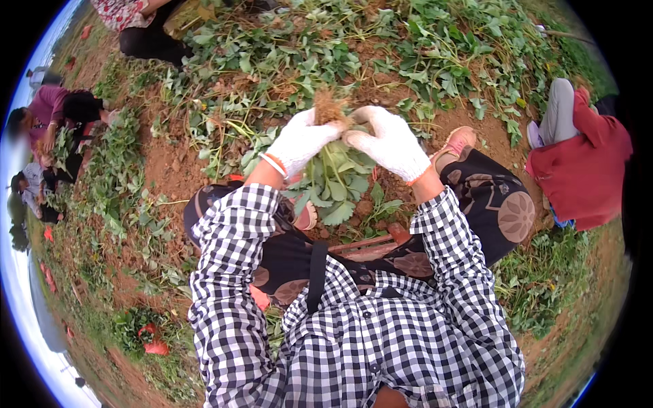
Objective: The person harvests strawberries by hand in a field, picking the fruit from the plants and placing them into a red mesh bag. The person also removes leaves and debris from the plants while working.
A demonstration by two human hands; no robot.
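Note:
Both of my hands wear white knit gloves and meet in front of my knees. My left hand [308, 140] grips a bunch of leafy strawberry-like plants [336, 178] at the crowns. Its brown roots [329, 106] point away from me, and the green leaves hang towards my lap. My right hand [387, 140] is at the right side of the same bunch, fingers bent, thumb and fingertips at the crowns; whether it grips any stems is hard to tell. Beneath the leaves lies reddish soil.
Uprooted leafy plants [306, 56] lie across the soil ahead. A reddish low stool [365, 248] shows between my legs. A person in red [586, 163] sits at the right; others are at the left and top left. A red bag [155, 347] with plants lies at the lower left.

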